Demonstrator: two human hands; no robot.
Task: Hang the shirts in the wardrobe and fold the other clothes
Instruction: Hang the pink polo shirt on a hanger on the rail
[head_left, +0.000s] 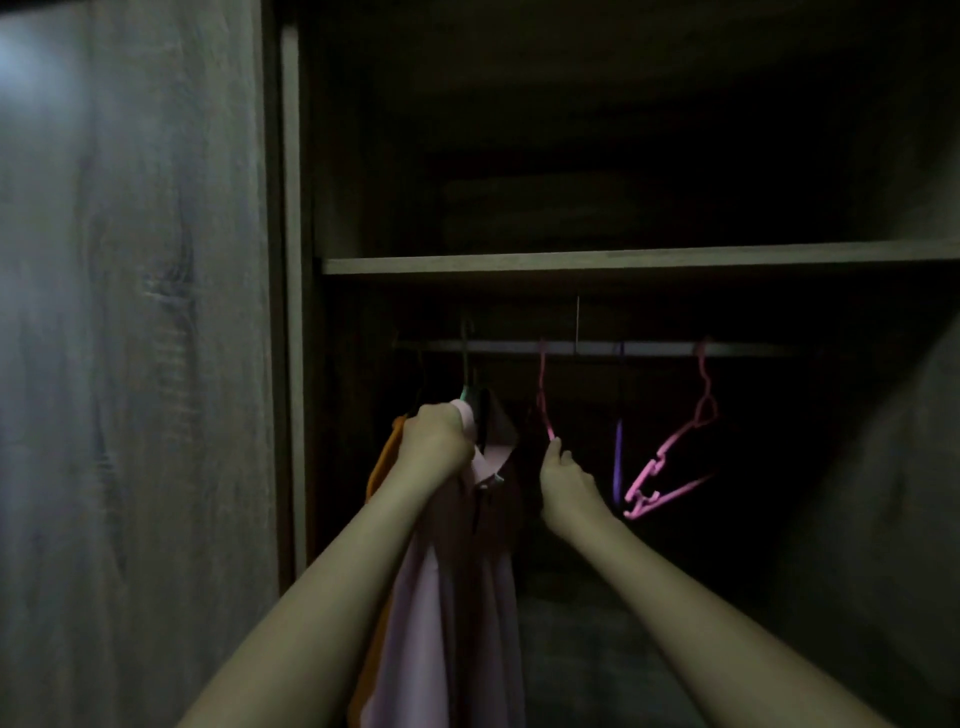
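forearms stretch up into the dark wardrobe. orange garment (382, 467) hangs just left of the left hand (434, 441), which is clenched tight on the pink shirt (441, 623) at its collar, under a green hanger (466, 364); shirt drops straight down below the fist. right hand (569, 486), fingers half curled, fingertips touching an empty pink hanger (543, 400). whether it truly grips, cannot tell.

My left hand (434, 441) grips the pale pink shirt (441, 597) at its collar, on a green hanger (466, 387). My right hand (569, 488) pinches an empty pink hanger (543, 395) beside it
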